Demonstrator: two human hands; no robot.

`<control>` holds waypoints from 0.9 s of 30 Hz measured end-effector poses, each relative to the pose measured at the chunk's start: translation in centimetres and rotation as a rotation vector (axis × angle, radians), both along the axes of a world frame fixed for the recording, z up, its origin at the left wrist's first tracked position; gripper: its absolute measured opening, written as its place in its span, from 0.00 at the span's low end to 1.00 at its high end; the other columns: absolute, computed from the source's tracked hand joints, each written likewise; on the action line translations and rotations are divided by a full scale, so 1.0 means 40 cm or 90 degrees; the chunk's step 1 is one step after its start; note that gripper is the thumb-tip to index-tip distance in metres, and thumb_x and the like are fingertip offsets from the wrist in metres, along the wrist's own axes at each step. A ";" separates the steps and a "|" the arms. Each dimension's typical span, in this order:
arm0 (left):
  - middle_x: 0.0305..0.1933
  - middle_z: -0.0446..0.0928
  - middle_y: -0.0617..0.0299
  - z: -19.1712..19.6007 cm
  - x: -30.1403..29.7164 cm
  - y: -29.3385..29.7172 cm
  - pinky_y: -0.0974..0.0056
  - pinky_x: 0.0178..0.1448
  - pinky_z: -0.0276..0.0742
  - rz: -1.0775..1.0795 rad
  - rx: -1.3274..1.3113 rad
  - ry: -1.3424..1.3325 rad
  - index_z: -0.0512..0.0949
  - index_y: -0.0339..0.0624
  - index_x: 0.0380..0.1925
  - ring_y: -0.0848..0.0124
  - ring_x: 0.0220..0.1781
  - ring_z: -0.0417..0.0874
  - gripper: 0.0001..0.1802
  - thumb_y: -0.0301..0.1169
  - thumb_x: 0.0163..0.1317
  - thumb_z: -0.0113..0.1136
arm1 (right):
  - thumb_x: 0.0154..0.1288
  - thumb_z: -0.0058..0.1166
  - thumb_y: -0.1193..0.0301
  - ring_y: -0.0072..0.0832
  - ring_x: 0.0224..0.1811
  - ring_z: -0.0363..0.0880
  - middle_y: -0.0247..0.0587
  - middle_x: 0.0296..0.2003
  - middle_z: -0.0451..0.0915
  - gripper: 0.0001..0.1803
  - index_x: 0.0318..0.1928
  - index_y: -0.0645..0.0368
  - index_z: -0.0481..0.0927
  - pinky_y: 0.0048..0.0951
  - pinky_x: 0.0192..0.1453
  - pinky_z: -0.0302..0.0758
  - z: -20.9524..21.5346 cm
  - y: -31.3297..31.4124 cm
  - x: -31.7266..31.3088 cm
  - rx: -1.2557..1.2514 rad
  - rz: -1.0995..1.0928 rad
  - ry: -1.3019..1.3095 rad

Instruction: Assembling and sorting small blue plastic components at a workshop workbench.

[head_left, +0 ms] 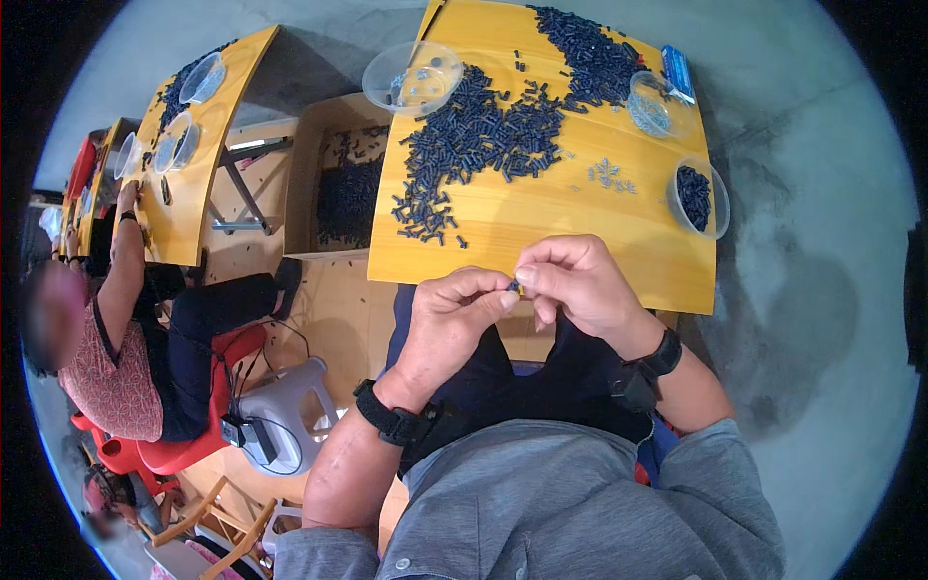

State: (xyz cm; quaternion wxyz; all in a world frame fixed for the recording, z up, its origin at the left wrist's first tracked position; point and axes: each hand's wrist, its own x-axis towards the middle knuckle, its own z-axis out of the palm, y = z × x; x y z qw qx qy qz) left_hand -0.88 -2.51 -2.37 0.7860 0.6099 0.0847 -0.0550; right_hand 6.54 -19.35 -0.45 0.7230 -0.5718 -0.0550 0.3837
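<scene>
Left hand curled, thumb and forefinger pinched on a tiny dark plastic piece, just off the near edge of the yellow wooden table. Right hand fingertip to fingertip with it, pinching the same piece from the other side. Behind, on the tabletop: a wide heap of small dark plastic pieces, a clear round plastic bowl, another clear bowl filled with dark pieces. Left of the table, an open cardboard box.
</scene>
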 end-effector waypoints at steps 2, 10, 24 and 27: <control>0.32 0.79 0.65 0.001 0.000 0.001 0.75 0.40 0.72 0.000 -0.006 0.035 0.82 0.34 0.33 0.80 0.35 0.76 0.04 0.20 0.57 0.61 | 0.64 0.56 0.72 0.13 0.17 0.73 0.32 0.21 0.77 0.07 0.34 0.65 0.80 0.15 0.21 0.69 0.002 0.000 -0.001 -0.025 0.022 -0.064; 0.32 0.80 0.68 -0.016 -0.002 -0.001 0.76 0.39 0.71 -0.009 -0.014 0.061 0.82 0.35 0.33 0.84 0.34 0.74 0.04 0.21 0.59 0.60 | 0.65 0.52 0.76 0.15 0.19 0.74 0.33 0.23 0.78 0.06 0.36 0.67 0.80 0.16 0.23 0.70 0.011 0.000 0.007 -0.112 0.093 -0.204; 0.34 0.80 0.67 -0.003 -0.001 -0.005 0.75 0.43 0.72 0.018 -0.125 0.078 0.81 0.35 0.35 0.82 0.36 0.76 0.05 0.21 0.60 0.60 | 0.67 0.52 0.66 0.16 0.17 0.73 0.35 0.22 0.77 0.14 0.32 0.65 0.79 0.17 0.20 0.71 0.005 0.002 0.003 -0.030 0.021 -0.072; 0.39 0.79 0.64 -0.008 -0.001 -0.003 0.73 0.45 0.73 0.034 -0.135 0.051 0.81 0.36 0.35 0.79 0.41 0.76 0.05 0.20 0.59 0.60 | 0.69 0.49 0.58 0.17 0.15 0.73 0.36 0.20 0.75 0.20 0.31 0.64 0.77 0.20 0.18 0.74 -0.010 0.001 0.002 0.015 0.007 0.069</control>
